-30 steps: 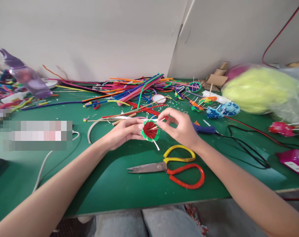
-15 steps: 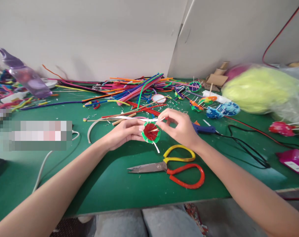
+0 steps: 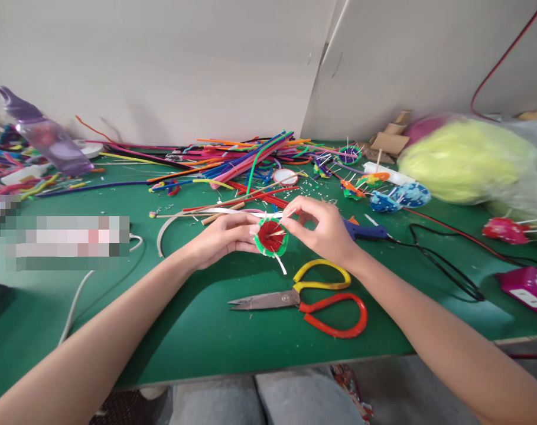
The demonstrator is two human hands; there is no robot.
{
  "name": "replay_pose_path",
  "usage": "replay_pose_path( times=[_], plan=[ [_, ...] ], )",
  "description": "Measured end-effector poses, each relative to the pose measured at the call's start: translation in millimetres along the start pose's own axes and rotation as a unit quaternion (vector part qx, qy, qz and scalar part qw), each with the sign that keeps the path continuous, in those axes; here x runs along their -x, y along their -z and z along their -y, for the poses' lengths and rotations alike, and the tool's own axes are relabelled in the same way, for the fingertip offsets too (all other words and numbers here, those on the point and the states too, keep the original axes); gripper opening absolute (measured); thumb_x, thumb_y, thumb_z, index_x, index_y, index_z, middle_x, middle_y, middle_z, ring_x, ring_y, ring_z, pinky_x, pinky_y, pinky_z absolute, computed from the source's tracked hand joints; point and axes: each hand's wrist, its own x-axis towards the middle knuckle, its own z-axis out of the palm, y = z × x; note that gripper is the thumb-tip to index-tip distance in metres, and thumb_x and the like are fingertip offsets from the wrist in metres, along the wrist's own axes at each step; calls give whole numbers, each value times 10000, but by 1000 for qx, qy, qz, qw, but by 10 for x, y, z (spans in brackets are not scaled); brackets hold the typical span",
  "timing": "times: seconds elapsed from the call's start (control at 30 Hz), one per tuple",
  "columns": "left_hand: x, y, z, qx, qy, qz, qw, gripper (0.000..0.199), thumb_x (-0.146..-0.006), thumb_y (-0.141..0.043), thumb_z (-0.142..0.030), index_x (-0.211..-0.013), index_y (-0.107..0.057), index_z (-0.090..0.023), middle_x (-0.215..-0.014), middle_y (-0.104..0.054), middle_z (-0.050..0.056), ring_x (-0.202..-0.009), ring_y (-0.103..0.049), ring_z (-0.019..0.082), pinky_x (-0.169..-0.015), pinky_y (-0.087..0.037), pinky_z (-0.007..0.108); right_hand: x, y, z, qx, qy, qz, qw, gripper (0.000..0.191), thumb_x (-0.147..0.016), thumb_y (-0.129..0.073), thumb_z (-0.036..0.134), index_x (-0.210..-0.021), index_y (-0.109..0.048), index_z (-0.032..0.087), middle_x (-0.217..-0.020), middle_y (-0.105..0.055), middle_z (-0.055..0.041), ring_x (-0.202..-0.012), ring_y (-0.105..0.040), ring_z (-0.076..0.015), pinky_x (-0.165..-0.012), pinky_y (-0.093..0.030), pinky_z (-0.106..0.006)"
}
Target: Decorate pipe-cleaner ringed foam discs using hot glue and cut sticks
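My left hand [image 3: 228,239] is closed on the left edge of a small red pipe-cleaner umbrella [image 3: 270,243] with a green rim. Its hollow side faces me, and a pale stick and thin white strips stand out of it. With thumb and forefinger, my right hand [image 3: 316,227] pinches a thin white strip [image 3: 289,215] at the upper right of the rim. One more white strip [image 3: 281,264] hangs below the rim. Under both hands, scissors [image 3: 295,299] with one yellow and one red handle lie on the green table [image 3: 197,336], blades to the left.
A heap of pipe cleaners [image 3: 250,159] lies at the back. The blue glue gun [image 3: 370,230] with its black cord is right of my right hand. Several finished-looking colourful pieces [image 3: 386,199] lie beyond it. A purple bottle [image 3: 51,139] and a yellow bag [image 3: 467,156] stand at the sides.
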Motion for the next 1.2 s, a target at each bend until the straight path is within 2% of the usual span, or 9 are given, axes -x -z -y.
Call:
replay_pose_path(
  times=[0.2, 0.4, 0.77, 1.03, 1.2],
  plan=[
    [0, 1, -4, -7, 1, 12, 1000, 267, -690, -786, -285, -892, -695, -136, -840, -697, 45, -737, -681, 142, -699, -583, 247, 1, -8, 1, 11, -1, -4, 1000, 110, -838, -584, 221, -729, -571, 210, -780, -657, -11, -698, -584, -145, -582, -452, -271],
    [0, 0, -5, 4, 3, 7, 1000, 266, -678, -797, -273, -874, -694, -126, -823, -692, 45, -706, -677, 129, -646, -576, 204, -1, -8, 4, 0, -5, -5, 1000, 99, -834, -589, 210, -736, -581, 200, -773, -655, -8, -695, -585, -139, -596, -452, -265],
    [-3, -3, -3, 10, 9, 6, 1000, 260, -670, -807, -271, -852, -687, -127, -809, -679, 29, -704, -664, 117, -640, -579, 198, 1, 3, 8, -7, -11, -5, 1000, 117, -843, -580, 207, -728, -582, 188, -764, -646, -8, -684, -576, -132, -592, -445, -253],
    [6, -9, -17, 8, 5, 6, 1000, 229, -696, -790, -262, -865, -707, -133, -849, -687, 37, -715, -668, 120, -645, -577, 201, 5, 3, -19, -34, -27, -12, 999, 100, -864, -577, 246, -786, -605, 191, -758, -633, -3, -678, -578, -133, -592, -457, -252],
    [2, -11, -13, 3, 2, -2, 1000, 223, -698, -788, -256, -875, -714, -143, -863, -688, 32, -725, -667, 124, -645, -577, 209, 2, 5, -6, -20, -5, -10, 1000, 120, -860, -581, 228, -749, -602, 188, -753, -635, 1, -646, -550, -120, -571, -434, -250]
  ],
)
